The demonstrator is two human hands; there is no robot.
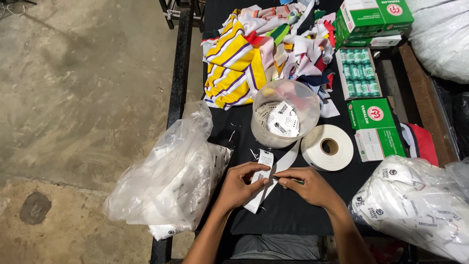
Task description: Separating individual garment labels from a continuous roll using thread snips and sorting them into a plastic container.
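- While both hands meet over the black table (293, 215), the left hand (240, 185) pinches a small white printed label (265, 159) between thumb and fingers, holding it against a white tape strip (273, 178).
- That strip runs from a white tape roll (328, 146) lying flat just right of the hands, and slants down under the fingers.
- Closed around a thin green tool (294, 182), the right hand (307, 186) has its fingertips touching the strip — what kind of tool it is I cannot tell.
- Just beyond the hands stands a clear plastic tub (285, 113) with more printed labels inside.
- Behind the tub lies a heap of fabric scraps (264, 51), yellow, white and striped.
- Green and white boxes (376, 128) sit to the right, one tray of them open and showing small green spools (359, 73).
- Two clear plastic bags of white labels flank the person — one at the left table edge (168, 183), one at the right (415, 205).
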